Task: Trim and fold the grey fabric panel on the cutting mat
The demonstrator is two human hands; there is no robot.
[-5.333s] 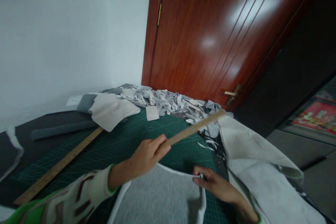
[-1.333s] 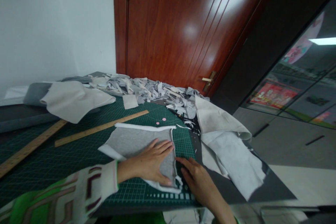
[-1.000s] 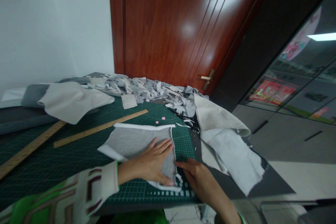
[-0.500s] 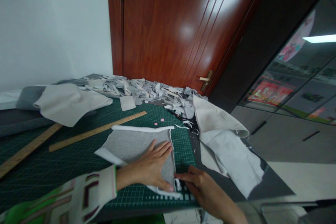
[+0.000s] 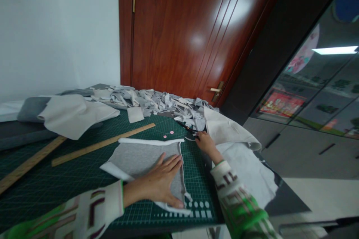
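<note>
**On the green cutting mat point(image 5: 75, 186), the left hand point(image 5: 159, 183) lies flat on a grey fabric panel point(image 5: 140, 160)**

The head view looks down the mat toward a door. The grey fabric panel sits mid-mat, its edges trimmed with white strips. The left hand presses on its lower right part, fingers spread and open, gripping nothing and covering part of the panel. The right hand point(image 5: 204, 143) is up at 2 o'clock from the panel, at the mat's far edge, its fingers curled. Just beside them at 11 o'clock lie dark scissors point(image 5: 186, 127); whether the grip has hold of the scissors or a white scrap, I cannot tell.

Two pink dots point(image 5: 168, 133) sit just beyond the panel. A wooden ruler point(image 5: 103, 144) lies at 10 o'clock, and a second ruler point(image 5: 30, 164) lies further left. At 12 o'clock, a heap of grey and white fabric scraps point(image 5: 151, 104) is piled against the door point(image 5: 196, 33). An off-white fabric sheet point(image 5: 73, 115) lies at 10 o'clock. The patterned right sleeve point(image 5: 238, 201) crosses in front of a large white fabric sheet point(image 5: 244, 157) at 3 o'clock.
</note>
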